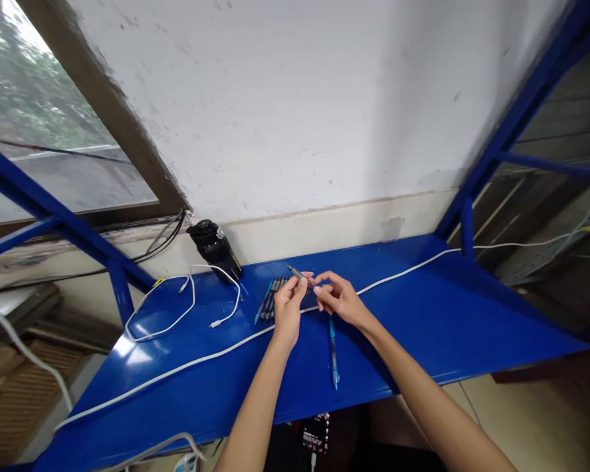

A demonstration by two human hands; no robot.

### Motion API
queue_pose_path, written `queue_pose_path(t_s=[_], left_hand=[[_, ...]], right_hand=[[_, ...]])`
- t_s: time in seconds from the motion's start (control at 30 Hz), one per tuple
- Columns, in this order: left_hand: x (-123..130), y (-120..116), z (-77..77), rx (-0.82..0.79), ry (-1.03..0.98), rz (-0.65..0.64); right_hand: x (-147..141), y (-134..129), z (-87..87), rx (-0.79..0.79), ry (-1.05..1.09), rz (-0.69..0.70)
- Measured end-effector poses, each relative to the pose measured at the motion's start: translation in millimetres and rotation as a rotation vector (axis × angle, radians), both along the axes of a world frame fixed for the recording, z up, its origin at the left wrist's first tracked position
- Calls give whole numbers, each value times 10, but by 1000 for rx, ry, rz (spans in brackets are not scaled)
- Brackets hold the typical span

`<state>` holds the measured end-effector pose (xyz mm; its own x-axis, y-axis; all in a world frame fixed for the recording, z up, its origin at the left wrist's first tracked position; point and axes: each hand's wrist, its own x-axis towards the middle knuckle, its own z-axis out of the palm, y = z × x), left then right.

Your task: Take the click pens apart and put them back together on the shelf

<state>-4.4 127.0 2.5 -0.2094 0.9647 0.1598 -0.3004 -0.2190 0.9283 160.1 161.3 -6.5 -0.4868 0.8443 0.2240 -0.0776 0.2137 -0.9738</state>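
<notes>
Slim pen (pixel 299 274) held between both hands, just above the blue metal table (pixel 447 314). Long axis slanting across the view, metal tip pointing up-left toward the white wall (pixel 275 98), other end pointing down-right.

Left hand (pixel 288 308): thumb and fingertips pinching the pen near its tip half, other fingers curled. Right hand (pixel 341 300): fingertips bunched, pinching the pen's lower end, no spread. Fingertips of the two hands very close; contact hard to tell.

Directly below and left of the hands, a row of dark pens (pixel 271 298) lying side by side on the tabletop, one blue-trimmed pen at the edge of the row. Single blue pen (pixel 333 351) lying loose just beyond the right hand's wrist side, long axis running toward the near table edge.

Black bottle (pixel 215 251) with lid on, far edge of the table, against the wall, contents hidden. Short white charging cable (pixel 162 314) looped loosely beside the bottle. Long white cable (pixel 187 357) running across the table, passing close under the hands. Blue metal post (pixel 120 292) at the left end of the table; window (pixel 44 85) up left.
</notes>
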Motion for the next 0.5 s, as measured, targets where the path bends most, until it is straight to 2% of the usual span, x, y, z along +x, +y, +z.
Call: queue_pose_path(t_s=[0.1, 0.2, 0.33, 0.5], left_hand=[[24, -3, 13, -8, 30, 66], [21, -9, 25, -14, 19, 115], [-15, -29, 46, 5, 41, 150], [-10, -54, 53, 47, 110, 111]], right_hand=[[-46, -101, 2, 370, -161, -135], [-73, -184, 30, 665, -314, -75], [-103, -202, 40, 856, -403, -10], [-132, -133, -31, 950, -407, -5]])
